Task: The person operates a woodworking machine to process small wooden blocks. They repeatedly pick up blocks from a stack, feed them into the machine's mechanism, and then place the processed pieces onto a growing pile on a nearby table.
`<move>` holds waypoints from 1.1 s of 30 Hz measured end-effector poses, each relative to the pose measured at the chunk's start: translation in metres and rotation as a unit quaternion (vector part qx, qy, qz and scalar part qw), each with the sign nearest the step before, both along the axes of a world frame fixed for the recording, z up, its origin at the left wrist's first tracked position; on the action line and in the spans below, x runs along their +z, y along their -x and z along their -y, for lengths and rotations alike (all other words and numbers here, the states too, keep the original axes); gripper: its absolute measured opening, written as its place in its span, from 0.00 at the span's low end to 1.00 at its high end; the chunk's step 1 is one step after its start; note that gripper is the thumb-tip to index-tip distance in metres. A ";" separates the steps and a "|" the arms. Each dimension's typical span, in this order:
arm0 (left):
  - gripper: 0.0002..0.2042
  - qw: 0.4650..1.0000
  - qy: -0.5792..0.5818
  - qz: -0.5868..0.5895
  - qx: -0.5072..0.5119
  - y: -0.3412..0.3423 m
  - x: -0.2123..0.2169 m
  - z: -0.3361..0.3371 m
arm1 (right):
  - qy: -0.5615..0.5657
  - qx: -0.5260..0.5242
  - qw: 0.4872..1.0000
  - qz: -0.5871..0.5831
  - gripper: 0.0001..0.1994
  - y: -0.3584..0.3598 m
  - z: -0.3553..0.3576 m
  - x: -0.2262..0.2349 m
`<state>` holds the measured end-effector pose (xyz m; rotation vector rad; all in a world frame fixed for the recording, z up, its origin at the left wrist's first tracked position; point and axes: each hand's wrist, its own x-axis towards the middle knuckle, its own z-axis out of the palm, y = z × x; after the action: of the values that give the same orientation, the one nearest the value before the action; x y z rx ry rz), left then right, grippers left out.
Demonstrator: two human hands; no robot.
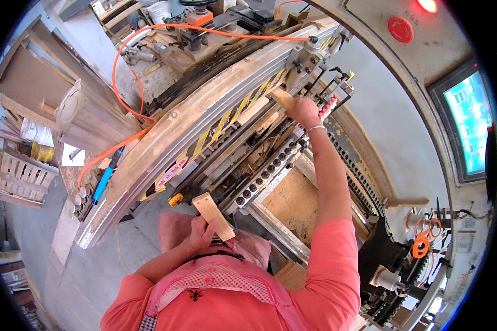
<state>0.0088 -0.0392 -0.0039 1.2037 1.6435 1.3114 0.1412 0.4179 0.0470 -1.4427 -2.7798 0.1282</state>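
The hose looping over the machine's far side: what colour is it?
Orange hose, plain and unpatterned; the head view shows it best, curving from the machine top down its left side.

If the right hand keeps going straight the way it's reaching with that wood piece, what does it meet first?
The right hand holds a small wood block pointed up toward the machine's long pale rail with the yellow-and-black striped strip. That rail looks like the first thing in line, though depth is hard to judge in this view.

Pale wooden block (213,215), orange hose (128,60), yellow-black striped rail (221,128), pink sleeve (328,259)
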 end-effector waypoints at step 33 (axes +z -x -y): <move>0.11 0.997 0.066 0.008 0.047 -0.004 0.004 -0.004 | -0.019 -0.076 0.997 -0.029 0.15 0.008 0.009 0.005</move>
<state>0.0133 -0.0355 0.0002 1.0472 1.7652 1.2447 0.1333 0.4090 0.0521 -1.6064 -2.6014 0.1120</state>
